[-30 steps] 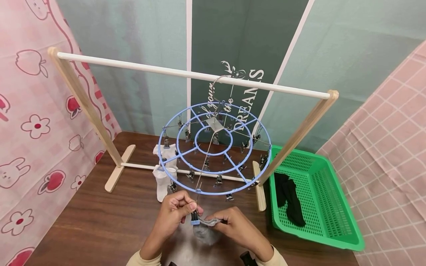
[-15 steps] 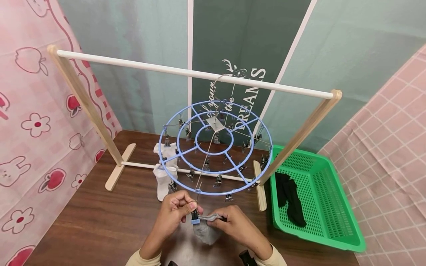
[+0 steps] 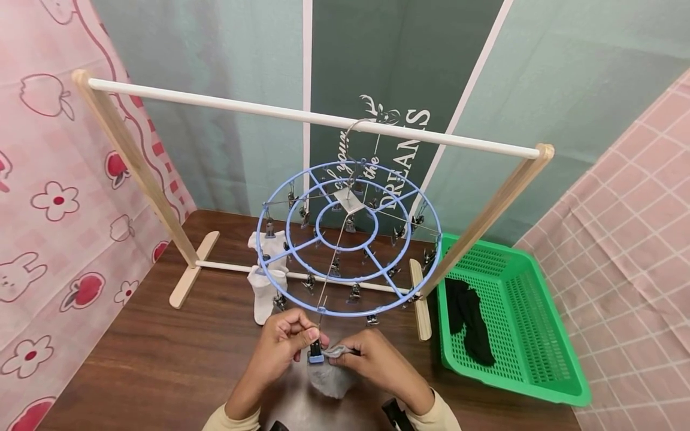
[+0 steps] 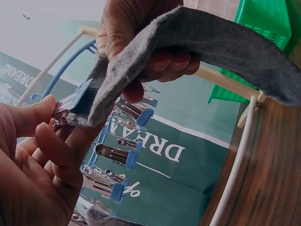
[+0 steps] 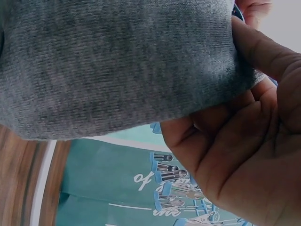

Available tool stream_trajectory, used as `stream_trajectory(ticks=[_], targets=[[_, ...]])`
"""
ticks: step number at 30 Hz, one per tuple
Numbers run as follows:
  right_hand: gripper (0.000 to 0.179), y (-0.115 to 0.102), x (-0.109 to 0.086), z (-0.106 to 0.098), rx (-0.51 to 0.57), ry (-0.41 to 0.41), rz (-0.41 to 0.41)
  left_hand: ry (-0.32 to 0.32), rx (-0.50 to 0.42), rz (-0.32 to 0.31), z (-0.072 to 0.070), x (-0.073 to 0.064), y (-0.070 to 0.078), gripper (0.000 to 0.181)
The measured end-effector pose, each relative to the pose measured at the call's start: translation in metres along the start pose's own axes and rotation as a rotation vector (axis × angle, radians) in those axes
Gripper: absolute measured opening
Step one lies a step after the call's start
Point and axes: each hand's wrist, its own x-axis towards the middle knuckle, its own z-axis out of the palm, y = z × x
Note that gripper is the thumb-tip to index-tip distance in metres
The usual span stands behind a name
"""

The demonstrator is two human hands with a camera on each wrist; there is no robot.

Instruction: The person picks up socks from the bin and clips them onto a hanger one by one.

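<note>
A grey sock [image 3: 331, 383] hangs between the hands, below the near rim of a round blue clip hanger [image 3: 350, 313]. The right hand [image 3: 385, 362] pinches the sock at its cuff; in the right wrist view the sock's ribbed knit [image 5: 122, 70] fills the upper part. With thumb and fingers the left hand [image 3: 281, 341] holds a blue-tipped metal clip [image 3: 315, 358] of the hanger. Seen from the left wrist, the clip's blue tip [image 4: 83, 96] lies against the sock's cuff edge [image 4: 101, 106]. Whether it bites the fabric, I cannot tell.
The hanger hooks over the white bar [image 3: 226, 105] of a wooden stand [image 3: 137, 167]. White socks [image 3: 266, 293] hang at its left side. A green basket [image 3: 517, 383] with black socks [image 3: 474, 323] stands on the right of the brown table [image 3: 145, 359].
The right hand has shifted the grey sock slightly left, and its cuff now reaches behind the clip. The left hand keeps its hold on the clip in the same place.
</note>
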Motion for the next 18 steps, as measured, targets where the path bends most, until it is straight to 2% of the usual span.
stream_trajectory(ticks=[8, 18], targets=[[0.016, 0.0, 0.0014, 0.0029, -0.011, 0.002, 0.033, -0.009, -0.002, 0.0, -0.0013, -0.0004, -0.0002, 0.015], [0.016, -0.0035, 0.0027, 0.0042, 0.02, 0.009, 0.036, -0.007, 0.005, -0.036, -0.0011, -0.0006, -0.0001, 0.015]])
